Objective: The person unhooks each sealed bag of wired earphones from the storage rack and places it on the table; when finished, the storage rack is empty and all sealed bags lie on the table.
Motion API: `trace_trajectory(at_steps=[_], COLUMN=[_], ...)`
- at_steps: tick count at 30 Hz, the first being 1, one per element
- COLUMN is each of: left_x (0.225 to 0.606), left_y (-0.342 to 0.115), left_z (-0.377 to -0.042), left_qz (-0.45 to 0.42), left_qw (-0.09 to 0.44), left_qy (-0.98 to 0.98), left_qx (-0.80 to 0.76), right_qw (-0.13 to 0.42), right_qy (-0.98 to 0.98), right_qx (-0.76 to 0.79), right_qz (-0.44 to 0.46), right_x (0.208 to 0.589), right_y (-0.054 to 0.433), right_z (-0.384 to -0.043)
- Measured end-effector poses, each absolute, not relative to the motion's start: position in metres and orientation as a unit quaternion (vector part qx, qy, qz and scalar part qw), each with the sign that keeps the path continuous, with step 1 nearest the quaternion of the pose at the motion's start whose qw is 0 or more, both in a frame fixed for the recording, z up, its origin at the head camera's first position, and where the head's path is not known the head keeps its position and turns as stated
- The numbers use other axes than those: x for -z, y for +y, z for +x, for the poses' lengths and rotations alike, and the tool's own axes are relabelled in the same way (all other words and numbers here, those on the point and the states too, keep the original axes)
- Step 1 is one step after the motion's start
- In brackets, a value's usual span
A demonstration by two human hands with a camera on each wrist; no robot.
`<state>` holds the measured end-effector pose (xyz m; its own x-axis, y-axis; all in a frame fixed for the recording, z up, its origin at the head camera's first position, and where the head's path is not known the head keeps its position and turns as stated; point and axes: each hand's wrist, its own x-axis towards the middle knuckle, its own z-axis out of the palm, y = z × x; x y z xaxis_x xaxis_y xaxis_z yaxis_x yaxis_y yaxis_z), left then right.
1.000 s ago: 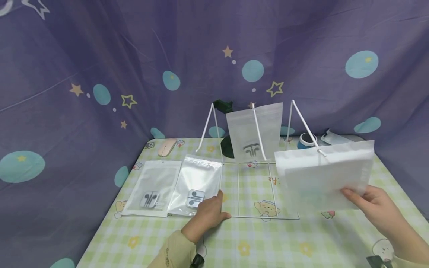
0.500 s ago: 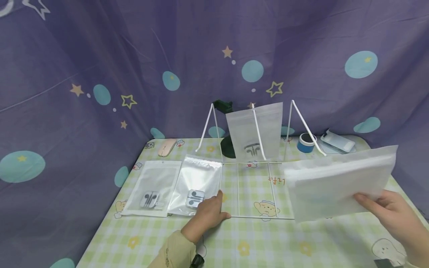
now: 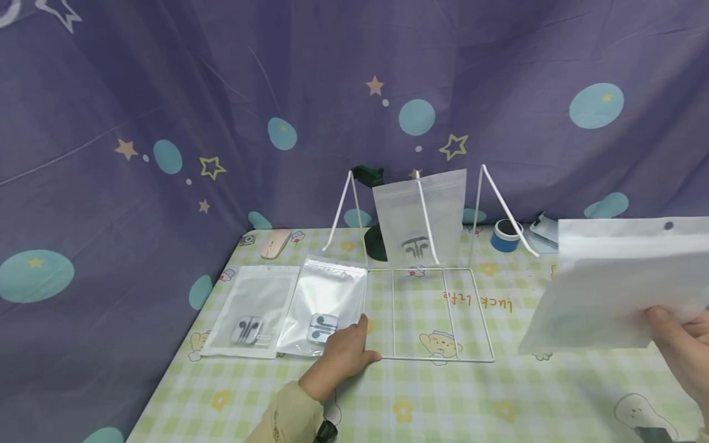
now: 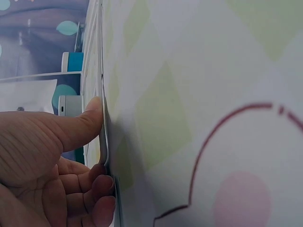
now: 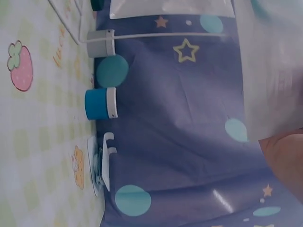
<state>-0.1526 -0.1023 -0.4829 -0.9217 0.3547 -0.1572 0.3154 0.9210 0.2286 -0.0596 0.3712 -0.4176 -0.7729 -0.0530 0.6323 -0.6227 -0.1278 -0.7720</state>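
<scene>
A white wire rack (image 3: 437, 360) with several raised prongs stands mid-table. My left hand (image 3: 344, 354) holds its front left base corner, thumb (image 4: 85, 125) on the front wire in the left wrist view. At the far right, my right hand (image 3: 684, 344) pinches a frosted white zip bag (image 3: 615, 283) with a hang hole in its top strip. That bag is apart from the right prong (image 3: 501, 203) and runs out of frame. A similar bag (image 3: 450, 215) with an earphone picture hangs on the middle prong.
Left of the rack lie a frosted bag (image 3: 266, 298) and a shinier bag (image 3: 332, 286), each with an earphone case. Behind are a pink mouse (image 3: 276, 244), a blue tub (image 3: 505, 240), a dark green object (image 3: 376, 243) and a pale phone-stand-like item (image 3: 545, 229).
The white zip bag has come off the right prong, and my right hand has carried it to the right. My left hand stays on the rack's corner.
</scene>
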Motion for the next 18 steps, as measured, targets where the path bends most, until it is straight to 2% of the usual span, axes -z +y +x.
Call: trace_trajectory(at_steps=[4,12,18], left_x=[0.482,0.48,0.482], left_y=[-0.102,-0.102,-0.102], left_z=[-0.152,-0.152,-0.152], left_qz=[0.173,0.171,0.173], left_qw=[0.096,0.096,0.097], left_qy=[0.975,0.975,0.975], left_qx=[-0.101,-0.103,-0.103], right_qw=[0.182,0.169,0.202], right_qy=[-0.576,-0.523,-0.528], right_qx=[-0.728,-0.765,-0.797], right_qz=[0.323,0.335,0.214], right_x=[0.416,0.421,0.441], right_y=[0.386,0.405,0.403], right_z=[-0.062,-0.068,-0.072])
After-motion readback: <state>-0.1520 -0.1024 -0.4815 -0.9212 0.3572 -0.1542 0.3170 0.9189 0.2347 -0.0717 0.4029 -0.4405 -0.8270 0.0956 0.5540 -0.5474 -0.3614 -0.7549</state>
